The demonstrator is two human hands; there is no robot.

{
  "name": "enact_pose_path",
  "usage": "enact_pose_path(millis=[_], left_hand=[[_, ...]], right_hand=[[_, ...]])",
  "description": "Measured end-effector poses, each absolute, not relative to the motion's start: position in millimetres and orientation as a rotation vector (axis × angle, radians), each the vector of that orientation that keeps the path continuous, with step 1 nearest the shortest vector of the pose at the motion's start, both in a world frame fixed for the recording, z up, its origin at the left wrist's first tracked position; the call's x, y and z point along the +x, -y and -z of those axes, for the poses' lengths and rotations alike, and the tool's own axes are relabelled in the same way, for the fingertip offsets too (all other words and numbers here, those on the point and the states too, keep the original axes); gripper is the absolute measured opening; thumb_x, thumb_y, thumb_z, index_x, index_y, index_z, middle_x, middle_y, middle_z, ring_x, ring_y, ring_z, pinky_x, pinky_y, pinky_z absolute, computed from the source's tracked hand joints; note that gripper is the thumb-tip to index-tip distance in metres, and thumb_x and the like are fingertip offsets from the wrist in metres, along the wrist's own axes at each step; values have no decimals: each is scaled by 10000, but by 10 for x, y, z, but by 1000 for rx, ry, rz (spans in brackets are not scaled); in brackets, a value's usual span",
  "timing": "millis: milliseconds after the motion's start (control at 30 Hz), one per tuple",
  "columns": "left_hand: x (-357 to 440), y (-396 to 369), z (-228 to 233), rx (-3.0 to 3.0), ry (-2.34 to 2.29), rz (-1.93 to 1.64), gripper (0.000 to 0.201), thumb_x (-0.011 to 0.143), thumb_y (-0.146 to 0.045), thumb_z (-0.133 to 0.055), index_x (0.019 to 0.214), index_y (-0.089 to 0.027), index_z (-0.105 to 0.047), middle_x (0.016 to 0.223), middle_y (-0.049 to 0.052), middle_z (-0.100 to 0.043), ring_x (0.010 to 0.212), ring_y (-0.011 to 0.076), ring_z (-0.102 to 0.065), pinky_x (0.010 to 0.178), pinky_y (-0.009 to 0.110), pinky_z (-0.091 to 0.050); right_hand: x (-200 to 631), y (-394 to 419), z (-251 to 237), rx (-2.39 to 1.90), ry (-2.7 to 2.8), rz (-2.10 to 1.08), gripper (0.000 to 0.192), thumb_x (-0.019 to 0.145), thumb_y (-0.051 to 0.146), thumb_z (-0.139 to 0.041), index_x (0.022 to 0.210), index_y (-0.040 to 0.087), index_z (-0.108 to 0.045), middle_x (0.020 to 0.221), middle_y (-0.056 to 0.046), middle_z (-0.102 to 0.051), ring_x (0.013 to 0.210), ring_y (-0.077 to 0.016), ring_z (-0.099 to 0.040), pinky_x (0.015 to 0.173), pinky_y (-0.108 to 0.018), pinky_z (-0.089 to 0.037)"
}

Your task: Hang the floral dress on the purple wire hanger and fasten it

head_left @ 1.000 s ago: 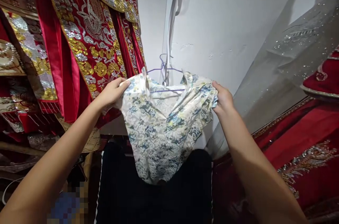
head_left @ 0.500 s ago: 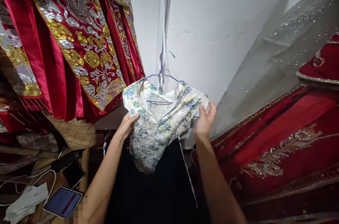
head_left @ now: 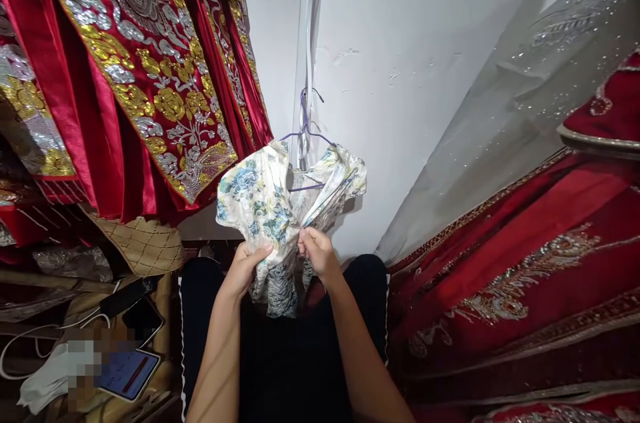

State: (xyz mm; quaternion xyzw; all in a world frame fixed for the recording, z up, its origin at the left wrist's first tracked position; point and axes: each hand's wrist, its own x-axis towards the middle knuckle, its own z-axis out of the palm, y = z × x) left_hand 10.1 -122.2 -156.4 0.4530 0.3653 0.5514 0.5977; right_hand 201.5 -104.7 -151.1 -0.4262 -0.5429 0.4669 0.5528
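Observation:
A white floral blouse (head_left: 255,200) with blue and yellow flowers and short sleeves hangs from a purple wire hanger (head_left: 306,130). My left hand (head_left: 246,268) pinches the front of the blouse low on its left side, thumb on top. My right hand (head_left: 317,253) grips the blouse's front edge near the middle, just below the V-neck, fingers closed on the cloth. The lower part of the blouse hangs in folds between and below my hands, above my dark-trousered lap.
Red garments with gold and silver embroidery (head_left: 175,103) hang at left. Beaded red cloth (head_left: 505,276) and sparkly sheer fabric (head_left: 500,96) fill the right. A lit phone (head_left: 129,373), a dark phone (head_left: 143,322), a white cable (head_left: 30,336) and white tissue (head_left: 47,383) lie at lower left.
My right hand has left the right sleeve and come down to the middle front. My left hand has shifted lower and slightly right. The blouse has turned, its left sleeve now fuller in view.

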Motion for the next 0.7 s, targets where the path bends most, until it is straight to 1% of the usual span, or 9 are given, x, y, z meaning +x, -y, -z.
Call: enact_pose_path(millis=[67, 133, 200, 267, 333, 433, 567, 633, 700], left_hand=[[100, 1196, 1617, 1064, -1031, -1492, 388, 802, -409, -752, 1105, -179, -677, 1112, 104, -708, 1067, 285, -662, 974, 423, -504], [159, 1167, 1718, 1070, -1353, -1861, 464, 822, -415, -727, 1214, -207, -592, 1233, 113, -629, 1177, 286, -592, 1031, 438, -459], [285, 1164, 1838, 1171, -1606, -2081, 488, 830, -395, -716, 1253, -225, -543, 1282, 120, -565, 1231, 284, -537, 1066, 441, -421], [463, 1191, 1937, 1428, -1598, -1976, 437, 846, -363, -697, 1236, -229, -555, 1258, 123, -562, 1224, 285, -537, 1058, 437, -422], [653, 1230, 1992, 1652, -1413, -1758, 384, 884, -319, -646, 1249, -237, -561, 1233, 119, -581, 1190, 274, -565, 1028, 420, -447], [855, 1253, 1994, 1711, -1276, -1659, 346, 929, -251, -548, 1275, -247, -545, 1174, 108, -614, 1080, 245, -610, 940, 386, -488], [912, 1234, 1949, 1732, -1260, -1665, 112, 926, -248, -536, 999, -237, -620, 950, 73, -626, 893, 230, -618, 791, 360, -504], [918, 1246, 1942, 1766, -1234, -1643, 84, 934, -257, -536, 926, -240, -618, 907, 68, -617, 862, 228, -613, 766, 363, -504], [942, 1273, 1947, 1785, -1206, -1641, 88, 941, -257, -532, 913, -250, -614, 888, 67, -611, 838, 228, -608, 753, 371, -503]], right_hand=[[2077, 1125, 1492, -1037, 1272, -1043, 387, 894, 534, -580, 659, 229, -544, 572, 17, -490, 542, -146, -440, 538, -282, -356], [2144, 1186, 1516, -1090, 1245, -1012, 369, 905, 507, -568, 659, 231, -552, 583, 9, -492, 550, -155, -442, 540, -290, -348], [2177, 1210, 1553, -1115, 1252, -1013, 364, 908, 494, -562, 659, 229, -559, 594, 3, -507, 560, -159, -453, 546, -293, -352], [2158, 1206, 1577, -1095, 1305, -1040, 357, 912, 480, -557, 661, 226, -563, 602, 0, -522, 570, -162, -472, 559, -293, -368], [2099, 1200, 1581, -1049, 1366, -1074, 325, 911, 452, -554, 680, 225, -574, 606, 1, -535, 574, -162, -485, 568, -292, -382], [2006, 1226, 1573, -993, 1402, -1095, 251, 890, 393, -555, 708, 225, -592, 609, 7, -548, 567, -156, -490, 567, -284, -387], [2014, 1288, 1540, -1038, 1345, -1203, 211, 844, 357, -557, 698, 218, -617, 525, 16, -557, 478, -138, -453, 502, -269, -352], [2069, 1267, 1454, -1069, 1257, -1302, 220, 828, 364, -552, 684, 214, -622, 460, 18, -544, 413, -126, -403, 449, -262, -308], [2133, 1175, 1275, -1064, 1153, -1314, 230, 816, 391, -576, 682, 210, -623, 430, 21, -535, 378, -112, -367, 409, -251, -270]])
